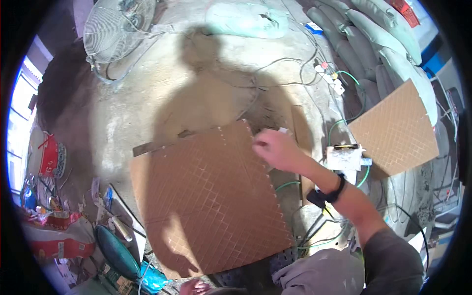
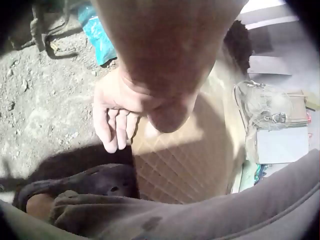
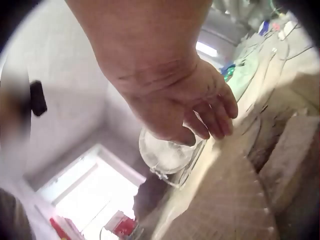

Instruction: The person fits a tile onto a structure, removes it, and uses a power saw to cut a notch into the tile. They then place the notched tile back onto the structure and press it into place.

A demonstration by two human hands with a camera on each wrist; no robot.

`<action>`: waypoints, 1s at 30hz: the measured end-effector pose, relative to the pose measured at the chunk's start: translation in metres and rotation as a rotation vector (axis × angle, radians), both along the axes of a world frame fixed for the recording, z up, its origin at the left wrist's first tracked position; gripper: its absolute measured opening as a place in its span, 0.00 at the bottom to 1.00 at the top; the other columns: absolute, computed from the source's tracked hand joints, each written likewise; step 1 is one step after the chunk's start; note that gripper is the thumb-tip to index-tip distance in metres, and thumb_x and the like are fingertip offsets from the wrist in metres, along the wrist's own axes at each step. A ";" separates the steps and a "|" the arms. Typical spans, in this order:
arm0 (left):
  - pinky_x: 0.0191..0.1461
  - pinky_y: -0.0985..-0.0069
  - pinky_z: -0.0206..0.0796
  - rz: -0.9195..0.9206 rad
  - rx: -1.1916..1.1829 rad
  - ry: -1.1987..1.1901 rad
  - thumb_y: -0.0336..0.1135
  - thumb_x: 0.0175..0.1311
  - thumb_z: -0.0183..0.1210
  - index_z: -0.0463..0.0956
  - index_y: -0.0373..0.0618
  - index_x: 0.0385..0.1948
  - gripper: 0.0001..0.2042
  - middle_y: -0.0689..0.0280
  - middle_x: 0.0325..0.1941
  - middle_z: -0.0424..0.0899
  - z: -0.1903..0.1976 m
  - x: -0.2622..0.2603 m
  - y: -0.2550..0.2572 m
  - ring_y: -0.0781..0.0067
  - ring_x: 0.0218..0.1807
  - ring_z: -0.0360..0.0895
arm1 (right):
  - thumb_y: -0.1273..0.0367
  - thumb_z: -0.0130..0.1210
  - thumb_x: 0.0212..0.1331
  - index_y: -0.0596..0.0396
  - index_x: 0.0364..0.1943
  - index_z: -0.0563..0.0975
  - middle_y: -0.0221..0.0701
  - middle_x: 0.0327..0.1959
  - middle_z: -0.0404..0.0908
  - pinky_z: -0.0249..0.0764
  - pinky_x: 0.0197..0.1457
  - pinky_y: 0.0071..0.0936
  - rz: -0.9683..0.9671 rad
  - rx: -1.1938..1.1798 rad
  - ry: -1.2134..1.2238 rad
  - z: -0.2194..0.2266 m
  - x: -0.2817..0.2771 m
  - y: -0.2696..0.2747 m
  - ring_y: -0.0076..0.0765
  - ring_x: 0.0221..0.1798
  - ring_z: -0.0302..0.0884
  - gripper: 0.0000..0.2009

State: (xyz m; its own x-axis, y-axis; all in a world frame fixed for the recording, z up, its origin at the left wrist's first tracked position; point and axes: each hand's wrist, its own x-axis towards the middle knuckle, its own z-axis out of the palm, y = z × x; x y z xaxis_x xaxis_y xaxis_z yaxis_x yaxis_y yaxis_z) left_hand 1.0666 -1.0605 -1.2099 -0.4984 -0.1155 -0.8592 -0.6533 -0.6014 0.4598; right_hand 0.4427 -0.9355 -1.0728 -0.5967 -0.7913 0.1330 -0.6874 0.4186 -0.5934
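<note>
a large brown tile (image 1: 206,196) with a diamond-grid back lies flat on the dusty concrete floor (image 1: 206,83), right in front of the person. the right hand (image 1: 276,149) reaches out over its far right corner; in the head view the fingers bend down at the tile's notched edge, and the right wrist view shows them loosely curved just above that corner, with nothing clearly pinched between them, so whether they actually touch the tile cannot be told. the left hand (image 2: 116,116) sits at the tile's near edge, low by the person's knee; the left wrist view shows its fingers (image 2: 111,131) curled downward at the edge of the tile, seemingly against its rim, though a firm grasp cannot be made out. a dark clog (image 2: 85,184) is just beside that hand.

a second tile (image 1: 394,129) of the same kind leans against grey sacks (image 1: 378,44) on the right, well apart from the first. a small white block with a level (image 1: 345,156) stands between the two tiles, among green wires. a floor fan (image 1: 119,27) stands at the far left, and a red bucket (image 1: 49,156) sits at the left edge near torn bags
</note>
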 end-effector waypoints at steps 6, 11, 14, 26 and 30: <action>0.63 0.59 0.65 0.768 0.344 -0.043 0.36 0.65 0.61 0.77 0.44 0.43 0.09 0.57 0.50 0.80 0.041 -0.095 0.030 0.58 0.57 0.72 | 0.60 0.54 0.61 0.61 0.37 0.81 0.49 0.36 0.82 0.76 0.48 0.48 0.372 0.155 0.184 -0.098 -0.043 -0.176 0.57 0.43 0.81 0.15; 0.72 0.49 0.57 0.850 0.325 0.071 0.35 0.68 0.58 0.72 0.44 0.56 0.17 0.56 0.61 0.74 0.052 -0.103 0.036 0.52 0.66 0.66 | 0.61 0.58 0.60 0.61 0.42 0.80 0.47 0.39 0.83 0.76 0.48 0.42 0.496 0.298 -0.166 -0.141 -0.056 -0.215 0.53 0.43 0.81 0.16; 0.58 0.47 0.70 0.809 0.168 0.023 0.32 0.72 0.52 0.66 0.44 0.60 0.17 0.59 0.55 0.76 0.051 -0.104 0.023 0.53 0.57 0.73 | 0.64 0.61 0.57 0.60 0.43 0.80 0.46 0.39 0.84 0.77 0.47 0.39 0.428 0.302 -0.194 -0.138 -0.061 -0.215 0.47 0.41 0.82 0.15; 0.50 0.67 0.70 0.699 -0.596 0.231 0.42 0.75 0.50 0.75 0.44 0.52 0.14 0.68 0.46 0.79 0.099 -0.185 -0.187 0.74 0.47 0.76 | 0.68 0.62 0.60 0.61 0.45 0.77 0.38 0.38 0.81 0.74 0.44 0.32 -0.241 -0.031 -0.342 -0.021 -0.049 -0.082 0.34 0.40 0.78 0.13; 0.44 0.74 0.69 0.652 -0.770 0.239 0.39 0.74 0.52 0.78 0.40 0.43 0.12 0.69 0.36 0.80 0.062 -0.236 -0.225 0.76 0.37 0.76 | 0.69 0.62 0.61 0.64 0.43 0.77 0.37 0.38 0.80 0.73 0.42 0.32 -0.460 -0.097 -0.470 -0.029 -0.010 -0.006 0.30 0.38 0.76 0.12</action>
State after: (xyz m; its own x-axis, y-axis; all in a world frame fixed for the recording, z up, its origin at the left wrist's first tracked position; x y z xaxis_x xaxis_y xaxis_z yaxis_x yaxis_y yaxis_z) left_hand 0.8308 -1.2854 -1.1478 -0.2898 -0.9001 -0.3253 -0.1477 -0.2937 0.9444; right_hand 0.4327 -0.9419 -1.1017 -0.8828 -0.4394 -0.1661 -0.1103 0.5377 -0.8359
